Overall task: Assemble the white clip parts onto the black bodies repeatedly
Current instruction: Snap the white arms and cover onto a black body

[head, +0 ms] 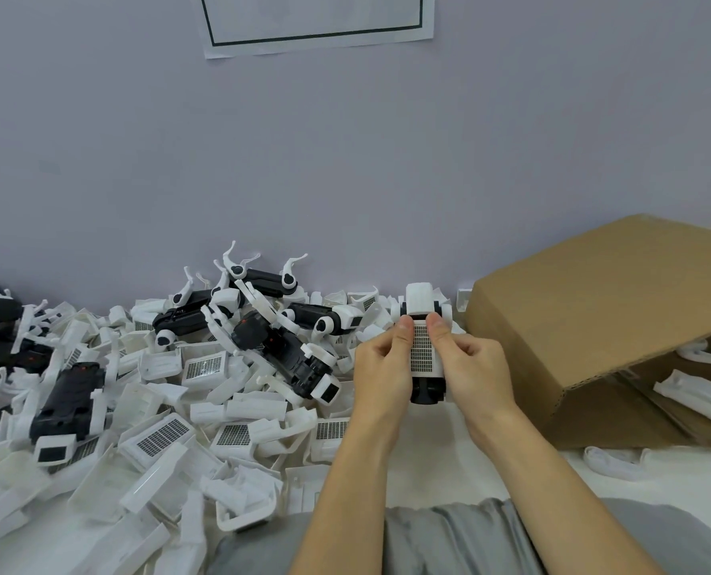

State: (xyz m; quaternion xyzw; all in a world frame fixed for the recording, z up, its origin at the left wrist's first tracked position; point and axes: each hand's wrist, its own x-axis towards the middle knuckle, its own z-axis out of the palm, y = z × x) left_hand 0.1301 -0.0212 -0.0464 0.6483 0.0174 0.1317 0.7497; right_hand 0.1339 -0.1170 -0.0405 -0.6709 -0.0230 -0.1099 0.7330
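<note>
We see our left hand (381,367) and right hand (472,365) with fingers curled around a black body (426,391), thumbs pressing a white clip (422,350) onto it.

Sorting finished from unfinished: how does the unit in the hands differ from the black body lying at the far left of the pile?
The held unit is gripped upright by the left hand and right hand, a white grid clip covering its top. The pile body lies flat, untouched, black top exposed. Both have black cores with white parts.
</note>
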